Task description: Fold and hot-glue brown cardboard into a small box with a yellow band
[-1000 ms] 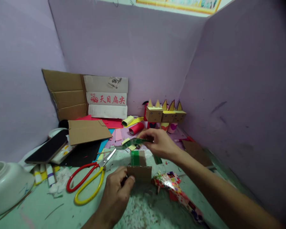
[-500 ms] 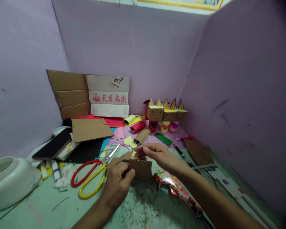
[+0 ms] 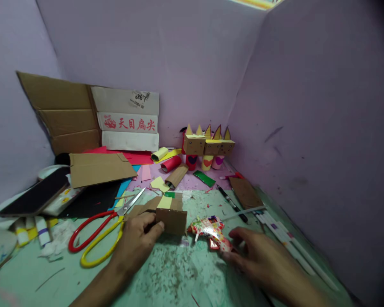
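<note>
Just left of centre, the thumb and fingers of the left hand (image 3: 136, 241) pinch the left side of a small folded brown cardboard piece (image 3: 172, 222), whose front panel stands upright on the pale green tabletop (image 3: 179, 277). A pale yellow strip (image 3: 164, 202) lies across the cardboard behind that panel, with a patch of green beyond it. The right hand (image 3: 264, 258) has thumb and forefinger spread apart at the grip of a glue gun covered in a bright floral pattern (image 3: 211, 229); whether they touch it cannot be told. The gun lies on the tabletop just right of the cardboard piece, and a translucent pale stick (image 3: 245, 212) extends rightward from its back end.

Beside the left hand rest metal scissors with one red and one yellow handle loop (image 3: 124, 209), blades pointing away from the person. Beyond the gun lie a slim black pen (image 3: 232, 204) and a shiny green strip (image 3: 205, 178). Near that strip are a brown tube (image 3: 176, 176), a red tube (image 3: 171, 163) and a pale yellow tube (image 3: 160, 154). Farther back, three box-headed cardboard figures with pointed ears (image 3: 211, 147) stand upright on heart-marked tubes.
</note>
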A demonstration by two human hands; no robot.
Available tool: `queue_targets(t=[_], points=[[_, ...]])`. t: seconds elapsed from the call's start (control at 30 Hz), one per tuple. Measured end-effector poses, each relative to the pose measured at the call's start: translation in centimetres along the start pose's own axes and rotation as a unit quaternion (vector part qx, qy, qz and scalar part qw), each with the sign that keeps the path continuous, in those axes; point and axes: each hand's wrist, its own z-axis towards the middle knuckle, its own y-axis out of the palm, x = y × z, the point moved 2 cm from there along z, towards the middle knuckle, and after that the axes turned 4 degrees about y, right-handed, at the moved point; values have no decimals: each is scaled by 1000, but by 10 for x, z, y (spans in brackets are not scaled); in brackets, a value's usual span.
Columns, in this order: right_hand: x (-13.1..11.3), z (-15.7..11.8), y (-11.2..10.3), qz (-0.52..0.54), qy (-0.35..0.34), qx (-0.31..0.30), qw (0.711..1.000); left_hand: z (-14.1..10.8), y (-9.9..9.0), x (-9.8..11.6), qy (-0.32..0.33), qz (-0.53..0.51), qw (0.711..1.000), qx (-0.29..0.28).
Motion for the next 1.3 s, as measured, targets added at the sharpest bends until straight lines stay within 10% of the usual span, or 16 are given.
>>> queue_targets(t=[0.2,0.47,0.7,1.1,1.3], points=[[3,1,39,82,-70,62,992,2,0,-6,-26,-7,1000,-11],[6,21,19,132,-41,244,960,0,3,-10,8,0,1000,4],[-32,92,5,30,105,214,971,-2,4,3,-8,13,999,-44],[-54,81,18,228,-37,119,966,-7,9,5,-25,21,998,-44],[-53,55,29,489,-68,-50,868,-9,11,5,-75,-11,995,-57]])
